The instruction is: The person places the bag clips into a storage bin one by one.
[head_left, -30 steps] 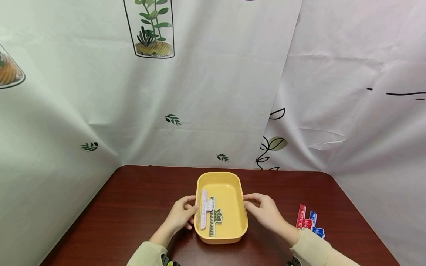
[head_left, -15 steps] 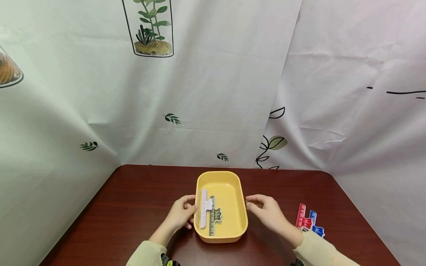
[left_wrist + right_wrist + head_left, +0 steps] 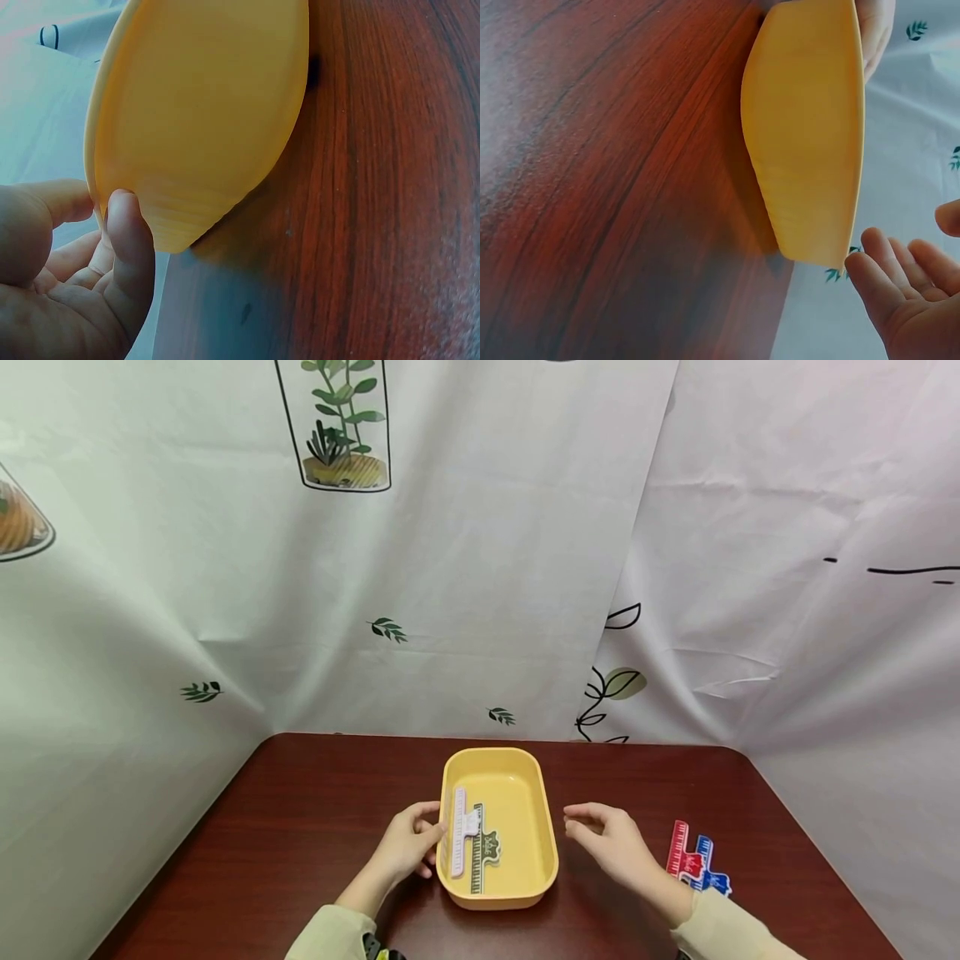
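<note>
A yellow plastic tray [image 3: 521,835] sits on the table in the head view. Inside it, along the left side, lie a pale lilac ruler clip [image 3: 458,833] and a dark green ruler clip [image 3: 477,860]. My left hand [image 3: 403,845] pinches the tray's left rim between thumb and finger, as the left wrist view of that hand [image 3: 90,277] confirms. To the right of the tray, apart from it, my right hand [image 3: 617,845] holds nothing; its fingers are extended and loosely bent in the right wrist view.
On the table's right side, just beyond my right forearm, lie a red ruler clip [image 3: 678,846] and a blue ruler clip [image 3: 707,875]. The dark red wooden table [image 3: 337,785] meets a white patterned cloth [image 3: 450,568] at its back and sides.
My right hand has let go of the tray's right rim and moved a little to the right. The left hand, tray and clips have stayed in place.
</note>
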A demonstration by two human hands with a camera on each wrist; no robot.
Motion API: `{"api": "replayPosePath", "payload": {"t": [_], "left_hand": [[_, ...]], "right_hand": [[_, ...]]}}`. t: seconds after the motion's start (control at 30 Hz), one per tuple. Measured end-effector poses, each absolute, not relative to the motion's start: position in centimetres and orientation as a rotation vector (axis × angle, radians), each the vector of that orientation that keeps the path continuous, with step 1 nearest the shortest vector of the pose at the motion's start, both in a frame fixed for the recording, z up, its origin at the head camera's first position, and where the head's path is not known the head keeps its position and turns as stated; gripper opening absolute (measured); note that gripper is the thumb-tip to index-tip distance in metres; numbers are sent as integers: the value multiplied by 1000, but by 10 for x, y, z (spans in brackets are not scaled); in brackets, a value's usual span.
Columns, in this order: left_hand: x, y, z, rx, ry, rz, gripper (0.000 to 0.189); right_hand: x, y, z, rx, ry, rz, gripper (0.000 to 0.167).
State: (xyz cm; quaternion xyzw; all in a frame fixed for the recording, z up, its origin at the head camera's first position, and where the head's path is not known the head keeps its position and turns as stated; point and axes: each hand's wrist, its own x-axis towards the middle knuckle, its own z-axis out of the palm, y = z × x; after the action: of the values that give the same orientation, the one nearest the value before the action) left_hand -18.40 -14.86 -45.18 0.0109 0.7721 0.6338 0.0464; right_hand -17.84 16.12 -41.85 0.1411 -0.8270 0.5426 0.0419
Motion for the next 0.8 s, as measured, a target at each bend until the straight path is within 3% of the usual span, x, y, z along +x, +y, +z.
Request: {"api": "replayPosePath", "payload": {"t": [0.8], "left_hand": [[-184,-149,-451,54,2348,1937,44]], "right_hand": [[-172,175,-424,260,-2572,1609,27]]}}
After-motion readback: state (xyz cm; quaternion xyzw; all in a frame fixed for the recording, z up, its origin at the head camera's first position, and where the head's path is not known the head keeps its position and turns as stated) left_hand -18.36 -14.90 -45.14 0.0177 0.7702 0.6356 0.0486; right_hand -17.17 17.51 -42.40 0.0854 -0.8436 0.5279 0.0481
